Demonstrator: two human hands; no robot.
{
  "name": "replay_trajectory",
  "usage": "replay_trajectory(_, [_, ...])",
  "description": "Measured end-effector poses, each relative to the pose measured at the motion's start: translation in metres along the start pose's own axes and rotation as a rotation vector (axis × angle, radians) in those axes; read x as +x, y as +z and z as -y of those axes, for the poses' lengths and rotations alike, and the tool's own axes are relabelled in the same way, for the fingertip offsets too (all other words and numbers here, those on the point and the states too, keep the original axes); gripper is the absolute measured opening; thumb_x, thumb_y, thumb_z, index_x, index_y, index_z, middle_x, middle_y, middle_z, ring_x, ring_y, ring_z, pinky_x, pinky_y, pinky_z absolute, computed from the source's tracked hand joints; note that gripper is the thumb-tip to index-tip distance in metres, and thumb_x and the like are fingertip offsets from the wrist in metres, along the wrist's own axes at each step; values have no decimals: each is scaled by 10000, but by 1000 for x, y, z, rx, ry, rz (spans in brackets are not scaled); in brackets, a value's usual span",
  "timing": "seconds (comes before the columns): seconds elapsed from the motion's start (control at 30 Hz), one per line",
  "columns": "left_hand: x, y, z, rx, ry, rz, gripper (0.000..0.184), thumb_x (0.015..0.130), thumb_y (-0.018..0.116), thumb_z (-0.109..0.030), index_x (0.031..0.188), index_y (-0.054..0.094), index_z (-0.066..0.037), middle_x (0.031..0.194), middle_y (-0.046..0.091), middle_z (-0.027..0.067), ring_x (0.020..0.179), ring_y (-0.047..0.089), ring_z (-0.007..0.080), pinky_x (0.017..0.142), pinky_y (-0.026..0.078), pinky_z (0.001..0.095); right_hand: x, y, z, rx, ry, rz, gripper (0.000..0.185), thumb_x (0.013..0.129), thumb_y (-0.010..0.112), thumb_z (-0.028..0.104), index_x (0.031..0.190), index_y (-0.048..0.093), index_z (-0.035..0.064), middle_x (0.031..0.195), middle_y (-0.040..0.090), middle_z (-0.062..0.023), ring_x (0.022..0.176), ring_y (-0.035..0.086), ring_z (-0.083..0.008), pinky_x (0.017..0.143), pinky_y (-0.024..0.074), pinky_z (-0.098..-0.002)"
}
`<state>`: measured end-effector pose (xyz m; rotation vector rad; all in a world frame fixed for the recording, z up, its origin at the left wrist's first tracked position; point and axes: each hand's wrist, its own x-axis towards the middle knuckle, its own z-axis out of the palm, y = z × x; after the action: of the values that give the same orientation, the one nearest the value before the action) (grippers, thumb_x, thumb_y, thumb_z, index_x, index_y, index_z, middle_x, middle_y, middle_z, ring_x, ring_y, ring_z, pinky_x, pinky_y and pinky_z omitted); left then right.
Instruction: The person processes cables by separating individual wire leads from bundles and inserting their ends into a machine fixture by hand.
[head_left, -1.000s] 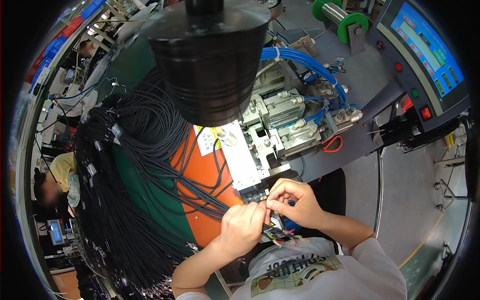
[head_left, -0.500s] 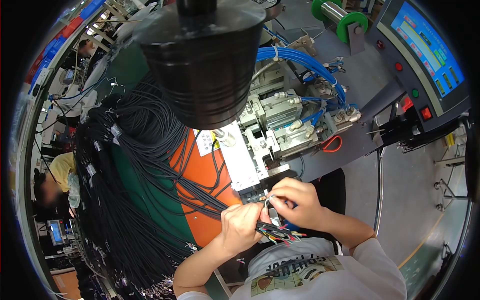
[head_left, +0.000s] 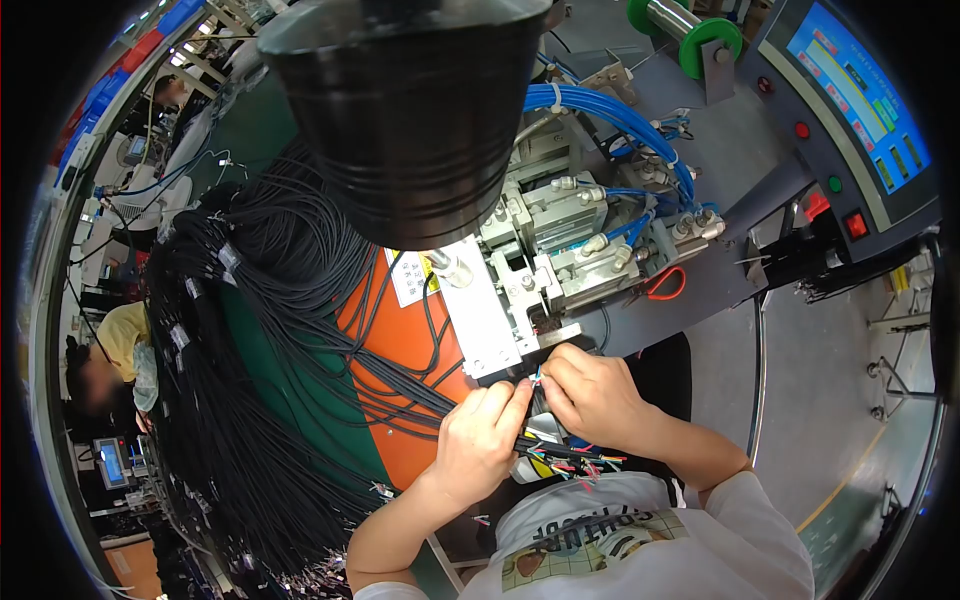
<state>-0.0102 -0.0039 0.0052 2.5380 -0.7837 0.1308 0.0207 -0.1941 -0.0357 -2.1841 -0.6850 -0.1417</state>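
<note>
Black multi-core cables (head_left: pixel 410 395) run from the left into my left hand (head_left: pixel 483 438), whose fingers are closed around one near its end. Thin coloured wires (head_left: pixel 537 379) show between the fingertips of both hands. My right hand (head_left: pixel 597 393) pinches at these wires, thumb against forefinger. Both hands are at the front edge of a metal fixture (head_left: pixel 492 325) on the bench machine. Below them hangs a bunch of cable ends with stripped, coloured wires (head_left: pixel 575 462). The exact grip points are partly hidden by the fingers.
A black lamp-like hood (head_left: pixel 400 130) hangs over the bench. Large cable bundles (head_left: pixel 240 400) cover the left side. Red-handled scissors (head_left: pixel 666 284) lie right of the pneumatic clamps (head_left: pixel 590 270). A touchscreen (head_left: pixel 860 95) and a wire spool (head_left: pixel 690 35) stand behind. Other people sit at far left.
Both hands have moved slightly up towards the fixture. The coloured wires between the fingertips now point at its front edge. The loose cable ends below have shifted a little right.
</note>
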Motion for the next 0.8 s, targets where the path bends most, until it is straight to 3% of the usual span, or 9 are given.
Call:
replay_trajectory(0.1, [-1,1,3,-15,50,9,639,540,679,26,1178,635,16,920,568,109,763,581,280,644,498,370,-3,-1,0,-10,-4,-11,97,844,664,89,888,624,13,830,588,-96,604,614,-276,532,485,-368])
replay_trajectory(0.2, [2,-4,1,107,104,67,495,723,614,-38,1208,603,57,866,516,86,746,543,217,626,493,319,-2,-1,1,-107,-64,-22,111,826,680,94,892,636,16,828,584,-86,594,612,-248,526,483,-351])
replay_trajectory(0.3, [3,-3,1,154,120,91,462,760,609,-63,1205,605,62,869,517,82,750,539,205,616,488,303,2,-5,6,-201,-116,16,120,804,691,97,881,644,18,820,578,-79,586,610,-223,516,477,-336])
replay_trajectory(0.5, [8,-6,-3,231,147,127,447,767,616,-71,1187,608,81,881,524,76,778,544,197,627,492,301,4,-9,5,-202,-99,83,138,802,688,111,890,651,11,809,590,-83,576,607,-229,512,480,-334])
replay_trajectory(0.6, [11,-7,-3,246,148,141,462,757,617,-72,1192,605,83,894,531,78,788,548,200,631,491,298,4,-8,-14,-22,-51,116,167,819,691,116,932,655,-2,851,640,-99,626,644,-252,541,509,-338])
replay_trajectory(0.7, [8,-6,1,208,157,113,473,743,620,-73,1191,608,80,893,530,78,782,545,204,629,487,296,0,0,-13,118,-24,-64,182,848,662,123,988,654,8,887,655,-100,625,647,-292,529,517,-357])
replay_trajectory(0.8, [4,-4,3,197,145,103,478,733,623,-77,1186,612,78,898,534,80,780,545,206,628,486,298,3,4,-15,80,-191,-144,205,818,693,93,1004,651,19,918,653,-97,622,654,-254,523,517,-342])
